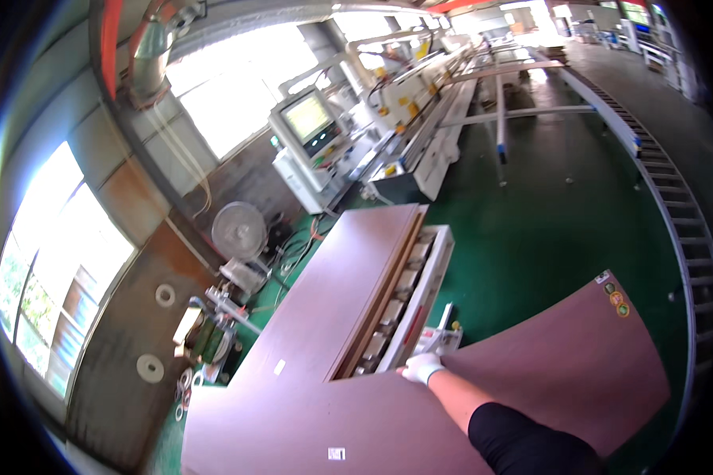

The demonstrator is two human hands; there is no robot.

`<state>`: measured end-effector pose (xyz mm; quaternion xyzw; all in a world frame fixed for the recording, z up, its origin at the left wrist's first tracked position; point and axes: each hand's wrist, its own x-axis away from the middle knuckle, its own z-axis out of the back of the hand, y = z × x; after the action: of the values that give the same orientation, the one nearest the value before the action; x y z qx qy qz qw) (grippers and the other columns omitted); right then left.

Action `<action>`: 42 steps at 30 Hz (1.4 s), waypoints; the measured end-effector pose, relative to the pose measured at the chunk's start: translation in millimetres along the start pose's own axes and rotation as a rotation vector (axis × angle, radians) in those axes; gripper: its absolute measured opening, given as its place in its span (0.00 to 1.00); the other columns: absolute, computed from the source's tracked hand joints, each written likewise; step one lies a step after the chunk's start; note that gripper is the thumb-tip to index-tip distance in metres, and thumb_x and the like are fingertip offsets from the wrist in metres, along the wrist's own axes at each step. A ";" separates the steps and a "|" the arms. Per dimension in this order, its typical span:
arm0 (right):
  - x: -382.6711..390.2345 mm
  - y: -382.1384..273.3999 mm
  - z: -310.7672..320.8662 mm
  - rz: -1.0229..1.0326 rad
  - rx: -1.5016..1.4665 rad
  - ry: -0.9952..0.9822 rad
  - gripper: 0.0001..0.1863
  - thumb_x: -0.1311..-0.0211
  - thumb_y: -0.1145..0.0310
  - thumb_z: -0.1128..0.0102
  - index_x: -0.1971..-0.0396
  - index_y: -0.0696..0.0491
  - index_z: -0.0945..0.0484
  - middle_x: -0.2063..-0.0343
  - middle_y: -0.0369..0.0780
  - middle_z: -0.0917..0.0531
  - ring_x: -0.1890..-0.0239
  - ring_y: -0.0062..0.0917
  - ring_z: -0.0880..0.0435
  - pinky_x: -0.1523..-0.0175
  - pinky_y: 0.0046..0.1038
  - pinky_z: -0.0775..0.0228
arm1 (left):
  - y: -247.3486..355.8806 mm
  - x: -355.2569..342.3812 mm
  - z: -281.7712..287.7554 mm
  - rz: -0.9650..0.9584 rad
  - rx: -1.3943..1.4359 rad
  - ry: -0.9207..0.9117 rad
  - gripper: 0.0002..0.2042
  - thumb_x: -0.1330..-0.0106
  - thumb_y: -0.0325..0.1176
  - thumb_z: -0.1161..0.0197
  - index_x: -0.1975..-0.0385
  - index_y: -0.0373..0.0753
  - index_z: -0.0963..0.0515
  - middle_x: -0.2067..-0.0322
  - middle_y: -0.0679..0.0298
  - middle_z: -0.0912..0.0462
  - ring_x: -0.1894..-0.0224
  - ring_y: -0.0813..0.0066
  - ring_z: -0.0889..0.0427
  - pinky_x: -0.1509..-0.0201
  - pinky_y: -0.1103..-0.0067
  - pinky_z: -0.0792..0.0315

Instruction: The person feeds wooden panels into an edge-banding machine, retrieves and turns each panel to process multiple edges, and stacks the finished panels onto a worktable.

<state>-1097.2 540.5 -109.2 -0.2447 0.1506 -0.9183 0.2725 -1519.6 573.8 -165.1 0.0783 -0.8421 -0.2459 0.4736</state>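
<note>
My right hand, in a white glove, is closed on the far edge of a large brownish-pink panel. The panel spans the lower part of the view, with round stickers at its far right corner and a small white label near the bottom. My right forearm reaches across it. Just beyond lies a stack of similar panels on a white roller stand; the held panel overlaps the near end of this stack. My left hand is not in view.
A standing fan and rolls of tape are at the left by the wall. Ahead stands a machine with a screen and a long bed. A roller conveyor curves along the right, over green floor.
</note>
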 end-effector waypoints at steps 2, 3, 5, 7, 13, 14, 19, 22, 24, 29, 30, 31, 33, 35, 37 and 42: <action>5.7 21.8 0.8 -0.023 0.013 0.020 0.34 0.33 0.36 0.61 0.47 0.48 0.19 0.46 0.40 0.18 0.43 0.34 0.20 0.41 0.36 0.30 | 5.5 -4.7 -8.5 0.018 -0.037 -0.011 0.40 0.32 0.70 0.68 0.28 0.47 0.47 0.28 0.61 0.47 0.27 0.55 0.48 0.26 0.60 0.48; 12.2 30.4 6.0 -0.022 0.024 0.018 0.34 0.33 0.36 0.61 0.47 0.47 0.19 0.47 0.40 0.18 0.44 0.33 0.19 0.41 0.36 0.30 | 7.4 -5.5 -10.7 0.023 -0.045 -0.013 0.40 0.32 0.70 0.68 0.28 0.47 0.47 0.28 0.61 0.47 0.27 0.55 0.48 0.26 0.60 0.49; 27.5 43.6 15.0 -0.088 -0.030 0.008 0.33 0.33 0.36 0.60 0.49 0.46 0.18 0.47 0.40 0.17 0.46 0.32 0.18 0.43 0.36 0.29 | 10.4 -5.4 -12.7 0.040 -0.052 -0.014 0.40 0.32 0.70 0.68 0.28 0.47 0.47 0.27 0.61 0.47 0.27 0.55 0.48 0.26 0.60 0.49; 39.8 70.7 15.9 -0.088 -0.024 0.061 0.33 0.33 0.37 0.60 0.47 0.46 0.19 0.47 0.39 0.18 0.45 0.34 0.19 0.42 0.37 0.30 | 11.2 -8.7 -18.7 0.065 -0.055 -0.027 0.40 0.32 0.70 0.68 0.28 0.47 0.47 0.27 0.61 0.47 0.27 0.55 0.48 0.26 0.60 0.49; 77.8 163.2 52.9 -0.321 -0.051 -0.019 0.36 0.32 0.35 0.65 0.48 0.48 0.19 0.45 0.41 0.19 0.40 0.36 0.23 0.38 0.38 0.32 | 10.3 -3.4 -30.0 0.108 -0.006 -0.011 0.40 0.32 0.70 0.68 0.28 0.47 0.47 0.27 0.61 0.48 0.27 0.55 0.48 0.25 0.60 0.50; 90.1 176.4 59.8 -0.350 -0.040 0.031 0.35 0.32 0.36 0.66 0.47 0.47 0.20 0.45 0.41 0.19 0.40 0.36 0.23 0.38 0.38 0.32 | 7.1 -0.8 -28.2 0.116 0.010 -0.003 0.40 0.32 0.70 0.68 0.28 0.47 0.47 0.27 0.61 0.48 0.27 0.55 0.48 0.25 0.60 0.50; 162.5 245.7 95.9 -0.657 -0.098 0.134 0.34 0.30 0.41 0.69 0.48 0.50 0.19 0.44 0.45 0.21 0.39 0.41 0.25 0.35 0.39 0.35 | -14.1 -6.8 -16.9 0.244 0.133 -0.005 0.40 0.32 0.70 0.68 0.28 0.47 0.47 0.27 0.61 0.49 0.27 0.55 0.48 0.25 0.60 0.50; 208.5 312.3 80.4 -0.767 -0.095 0.157 0.35 0.29 0.42 0.71 0.47 0.51 0.20 0.45 0.46 0.21 0.39 0.42 0.25 0.35 0.41 0.36 | -46.3 14.3 -70.8 0.241 0.100 0.011 0.44 0.34 0.72 0.65 0.28 0.43 0.47 0.27 0.60 0.47 0.27 0.53 0.49 0.25 0.61 0.53; 225.0 376.7 67.1 -0.751 0.006 0.306 0.35 0.28 0.43 0.72 0.49 0.52 0.19 0.46 0.47 0.20 0.41 0.43 0.24 0.35 0.42 0.36 | -55.6 -17.4 -94.9 0.349 0.126 -0.163 0.42 0.32 0.70 0.65 0.28 0.42 0.47 0.27 0.56 0.48 0.27 0.52 0.49 0.24 0.61 0.57; 250.7 428.8 104.8 -0.876 0.008 0.303 0.34 0.28 0.44 0.72 0.55 0.53 0.17 0.50 0.48 0.18 0.45 0.45 0.22 0.39 0.43 0.32 | -64.2 -28.1 -156.8 0.249 -0.085 -0.142 0.33 0.26 0.60 0.62 0.31 0.43 0.43 0.31 0.61 0.40 0.30 0.55 0.41 0.28 0.54 0.44; 254.0 446.4 113.1 -0.880 -0.008 0.328 0.34 0.28 0.43 0.72 0.53 0.53 0.18 0.49 0.48 0.19 0.44 0.45 0.22 0.39 0.43 0.32 | -80.4 -60.3 -141.6 0.314 0.071 -0.246 0.30 0.24 0.55 0.59 0.30 0.43 0.44 0.30 0.60 0.42 0.29 0.55 0.44 0.27 0.53 0.49; 267.0 459.6 126.4 -0.909 -0.026 0.350 0.35 0.28 0.42 0.72 0.52 0.53 0.19 0.49 0.48 0.19 0.44 0.45 0.22 0.39 0.43 0.33 | -81.6 -56.5 -166.7 0.361 0.039 -0.300 0.31 0.25 0.56 0.59 0.30 0.43 0.45 0.29 0.60 0.43 0.29 0.55 0.43 0.27 0.52 0.48; 275.6 476.1 155.1 -0.936 -0.009 0.369 0.35 0.28 0.42 0.72 0.53 0.52 0.19 0.50 0.48 0.18 0.45 0.45 0.22 0.39 0.43 0.32 | -93.1 -72.0 -189.3 0.411 0.037 -0.417 0.31 0.25 0.56 0.59 0.30 0.42 0.45 0.29 0.60 0.43 0.29 0.55 0.44 0.28 0.51 0.48; 281.8 486.9 186.7 -0.972 0.018 0.395 0.34 0.27 0.42 0.72 0.53 0.51 0.18 0.51 0.48 0.18 0.46 0.45 0.21 0.40 0.43 0.32 | -98.5 -77.6 -232.3 0.434 -0.012 -0.431 0.31 0.25 0.57 0.60 0.30 0.42 0.46 0.29 0.60 0.44 0.28 0.55 0.44 0.28 0.51 0.48; 280.6 490.5 215.7 -0.971 0.030 0.426 0.34 0.27 0.43 0.72 0.54 0.51 0.18 0.51 0.47 0.17 0.47 0.45 0.21 0.41 0.43 0.32 | -98.7 -82.6 -263.1 0.425 -0.055 -0.580 0.36 0.28 0.63 0.63 0.28 0.45 0.48 0.27 0.59 0.49 0.27 0.52 0.48 0.28 0.45 0.54; 261.7 515.8 268.8 -0.953 0.074 0.499 0.32 0.28 0.44 0.71 0.55 0.51 0.19 0.52 0.47 0.17 0.47 0.47 0.22 0.40 0.44 0.33 | -84.1 -174.0 -323.3 0.306 0.051 -0.558 0.34 0.30 0.63 0.53 0.31 0.47 0.41 0.29 0.64 0.40 0.29 0.59 0.43 0.26 0.57 0.50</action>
<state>-925.8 -64.1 -0.1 -0.0504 0.0507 -0.9750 -0.2102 -1164.0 454.4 -199.1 -0.1077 -0.9475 -0.1625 0.2536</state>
